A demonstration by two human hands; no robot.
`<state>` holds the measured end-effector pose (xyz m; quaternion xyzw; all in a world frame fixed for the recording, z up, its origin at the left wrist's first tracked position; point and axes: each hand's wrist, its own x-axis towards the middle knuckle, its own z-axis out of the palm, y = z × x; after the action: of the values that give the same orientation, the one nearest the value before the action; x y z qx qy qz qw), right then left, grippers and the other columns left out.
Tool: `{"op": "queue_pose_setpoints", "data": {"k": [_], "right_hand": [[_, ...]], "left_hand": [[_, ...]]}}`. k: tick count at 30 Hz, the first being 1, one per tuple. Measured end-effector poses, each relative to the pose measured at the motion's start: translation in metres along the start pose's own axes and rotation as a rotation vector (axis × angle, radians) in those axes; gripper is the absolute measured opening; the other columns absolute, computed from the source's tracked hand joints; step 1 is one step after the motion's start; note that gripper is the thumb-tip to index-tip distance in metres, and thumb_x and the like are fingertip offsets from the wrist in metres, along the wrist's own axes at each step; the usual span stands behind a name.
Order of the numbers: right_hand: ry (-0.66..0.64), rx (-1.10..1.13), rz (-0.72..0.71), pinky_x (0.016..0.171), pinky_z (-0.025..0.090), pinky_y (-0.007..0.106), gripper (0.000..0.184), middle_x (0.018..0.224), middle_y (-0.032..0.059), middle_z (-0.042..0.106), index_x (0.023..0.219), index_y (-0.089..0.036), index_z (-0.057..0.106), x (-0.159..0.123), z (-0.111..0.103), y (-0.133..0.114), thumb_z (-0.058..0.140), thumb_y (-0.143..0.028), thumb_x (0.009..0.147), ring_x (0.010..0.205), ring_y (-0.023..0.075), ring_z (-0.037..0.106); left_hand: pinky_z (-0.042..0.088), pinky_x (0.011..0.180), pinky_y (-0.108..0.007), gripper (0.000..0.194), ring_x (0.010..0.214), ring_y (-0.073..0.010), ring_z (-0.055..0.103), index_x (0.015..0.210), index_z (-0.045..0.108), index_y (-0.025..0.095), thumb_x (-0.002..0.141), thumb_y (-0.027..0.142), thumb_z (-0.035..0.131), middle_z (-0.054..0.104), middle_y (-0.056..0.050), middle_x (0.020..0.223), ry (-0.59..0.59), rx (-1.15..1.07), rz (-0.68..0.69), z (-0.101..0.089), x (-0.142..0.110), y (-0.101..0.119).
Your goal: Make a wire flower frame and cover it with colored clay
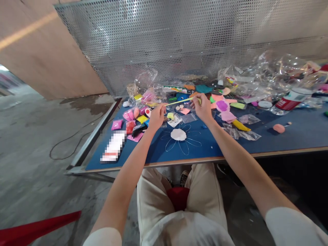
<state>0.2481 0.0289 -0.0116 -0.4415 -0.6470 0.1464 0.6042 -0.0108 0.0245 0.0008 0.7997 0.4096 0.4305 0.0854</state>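
A thin yellow-green strand (179, 101), perhaps soft modelling clay, stretches between my two hands above the table. My left hand (156, 117) pinches its left end with the fingers closed. At the other end my right hand (202, 106) grips it between thumb and fingers. Below them on the blue tabletop lies a flat white disc (178, 134), ringed by petal-shaped loops of thin wire (183, 148). Near my left hand are a pale yellow lump (170, 116) and a small clear bag (189, 118). A pink figure with a purple patch (222, 106) lies right of my right hand.
Colored clay packets (130, 126) and a phone (113, 147) lie at the table's left. Crumpled clear wrappers (279, 68) pile up at the back right, near a red-labelled container (290, 99). A peach ball (278, 128) sits on the right. A perforated metal panel (179, 37) stands behind.
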Motion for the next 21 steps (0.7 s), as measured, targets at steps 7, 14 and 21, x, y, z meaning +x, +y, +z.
{"op": "queue_pose_setpoints", "data": {"k": [7, 14, 21], "right_hand": [[-0.293, 0.453, 0.197, 0.101, 0.062, 0.049, 0.061, 0.119, 0.009, 0.075, 0.121, -0.026, 0.067, -0.011, 0.023, -0.004, 0.071, -0.073, 0.083, 0.108, 0.0264, 0.072], [-0.694, 0.679, 0.348, 0.093, 0.063, 0.045, 0.05, 0.111, 0.0058, 0.076, 0.114, -0.024, 0.073, -0.029, 0.042, -0.036, 0.083, -0.056, 0.078, 0.102, 0.0234, 0.072], [-0.077, 0.624, 0.386, 0.06, 0.051, 0.026, 0.034, 0.073, -0.0028, 0.063, 0.088, -0.024, 0.065, -0.005, 0.031, -0.002, 0.084, -0.05, 0.076, 0.065, 0.0125, 0.059]], "left_hand": [[0.052, 0.086, -0.032, 0.049, 0.09, -0.0188, 0.065, 0.122, 0.072, 0.02, 0.11, 0.05, 0.035, 0.069, -0.01, 0.106, -0.048, -0.041, 0.144, 0.004, -0.005, 0.008], [0.05, 0.075, -0.028, 0.042, 0.089, -0.0172, 0.062, 0.122, 0.077, 0.023, 0.107, 0.049, 0.047, 0.064, -0.008, 0.102, -0.101, -0.12, 0.218, 0.009, -0.007, 0.012], [0.046, 0.063, -0.028, 0.053, 0.065, -0.0146, 0.05, 0.087, 0.067, 0.02, 0.106, 0.062, 0.04, 0.05, 0.0, 0.074, 0.496, -0.407, -0.221, 0.004, 0.005, -0.007]]}}
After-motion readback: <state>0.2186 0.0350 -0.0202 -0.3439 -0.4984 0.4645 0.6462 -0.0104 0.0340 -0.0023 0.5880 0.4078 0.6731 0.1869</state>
